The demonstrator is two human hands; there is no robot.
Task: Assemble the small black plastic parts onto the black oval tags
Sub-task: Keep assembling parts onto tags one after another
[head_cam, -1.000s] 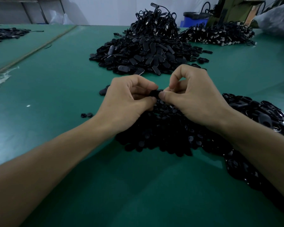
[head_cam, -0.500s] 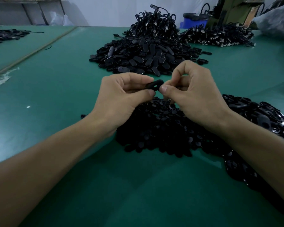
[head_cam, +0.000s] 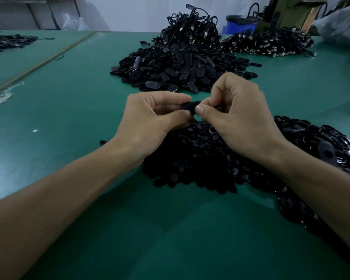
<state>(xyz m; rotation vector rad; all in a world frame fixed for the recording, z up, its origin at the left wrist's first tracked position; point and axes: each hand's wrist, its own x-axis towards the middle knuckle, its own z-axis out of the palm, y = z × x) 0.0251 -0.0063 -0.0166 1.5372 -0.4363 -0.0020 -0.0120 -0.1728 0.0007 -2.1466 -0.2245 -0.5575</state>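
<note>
My left hand (head_cam: 150,120) and right hand (head_cam: 238,118) both pinched one black oval tag (head_cam: 190,105), up above the pile of small black parts (head_cam: 200,158). It seemed best to hold it flat and push straight.

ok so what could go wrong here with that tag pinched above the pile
1. The left grip and right grip pinch the tag at the tips only. A slip would likely drop it into the black pile below, where it would be hard to spot.
2. Any small part between the grips is hidden, so it could seat crooked unnoticed.
</note>
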